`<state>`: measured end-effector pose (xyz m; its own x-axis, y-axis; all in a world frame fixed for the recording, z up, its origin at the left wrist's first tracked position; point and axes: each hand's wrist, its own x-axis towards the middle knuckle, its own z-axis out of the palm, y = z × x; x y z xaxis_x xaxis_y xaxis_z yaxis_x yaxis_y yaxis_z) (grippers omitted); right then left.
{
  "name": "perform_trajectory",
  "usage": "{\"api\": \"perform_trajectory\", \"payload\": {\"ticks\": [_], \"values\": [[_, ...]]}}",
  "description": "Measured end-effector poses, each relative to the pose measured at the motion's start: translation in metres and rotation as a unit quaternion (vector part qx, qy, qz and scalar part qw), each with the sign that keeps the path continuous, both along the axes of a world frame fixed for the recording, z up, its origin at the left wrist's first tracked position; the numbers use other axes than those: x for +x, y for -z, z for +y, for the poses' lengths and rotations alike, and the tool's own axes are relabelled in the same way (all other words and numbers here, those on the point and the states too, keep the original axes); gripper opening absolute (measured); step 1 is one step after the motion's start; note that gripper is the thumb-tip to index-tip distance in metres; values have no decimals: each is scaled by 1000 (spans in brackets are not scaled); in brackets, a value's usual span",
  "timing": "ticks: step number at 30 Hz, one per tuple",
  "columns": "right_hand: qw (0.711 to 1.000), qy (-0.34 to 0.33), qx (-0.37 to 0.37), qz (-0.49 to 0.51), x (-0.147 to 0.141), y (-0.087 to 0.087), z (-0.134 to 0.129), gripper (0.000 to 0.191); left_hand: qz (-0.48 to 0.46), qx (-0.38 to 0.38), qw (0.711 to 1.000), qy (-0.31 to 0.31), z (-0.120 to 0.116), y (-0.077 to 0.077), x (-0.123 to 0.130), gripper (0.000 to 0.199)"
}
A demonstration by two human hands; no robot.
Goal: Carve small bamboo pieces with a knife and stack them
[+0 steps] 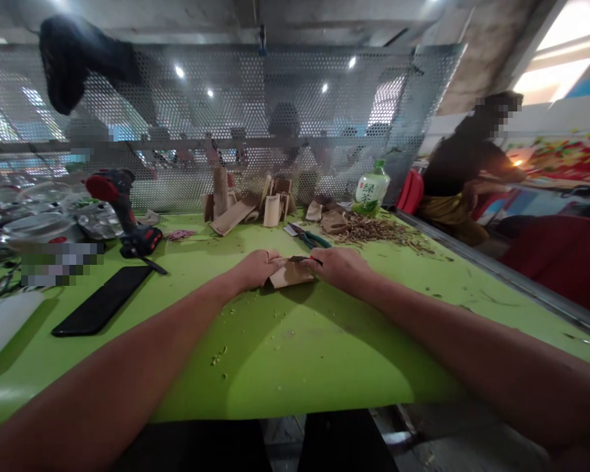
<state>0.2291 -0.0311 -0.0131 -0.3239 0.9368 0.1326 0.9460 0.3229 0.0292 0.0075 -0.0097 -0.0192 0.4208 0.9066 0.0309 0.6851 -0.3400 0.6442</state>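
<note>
My left hand [260, 269] is closed on the left end of a curved, light-brown piece that looks like split bamboo [291, 276], just above the green table. In my right hand [343, 267] I grip a small knife [299, 259] with a dark blade and a bit of red at the handle. The blade points left and lies along the upper edge of the bamboo piece, near my left fingertips. Most of the knife's handle is hidden in my fist. Small pale shavings [219, 357] are scattered on the table below my hands.
Pliers with green handles [311, 237] lie just beyond my right hand. Behind are bamboo pieces [272, 210], a heap of thin scraps [373, 231] and a green-labelled bottle [372, 190]. A cordless drill [120, 210] and black flat case [103, 301] are left. A person [459, 164] sits right.
</note>
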Motion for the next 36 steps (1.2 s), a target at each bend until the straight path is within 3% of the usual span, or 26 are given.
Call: {"api": "perform_trajectory", "payload": {"ticks": [13, 22, 29, 36], "values": [[999, -19, -3, -40, -1, 3, 4, 56, 20, -18, 999, 18, 9, 4, -4, 40], [996, -44, -60, -46, -3, -1, 9, 59, 37, -11, 999, 20, 8, 5, -4, 43], [998, 0, 22, -52, -2, 2, 3, 59, 24, -31, 999, 19, 10, 4, -4, 37], [998, 6, 29, -63, -4, 4, 5, 59, -30, -67, 997, 18, 14, 11, -4, 32]]}}
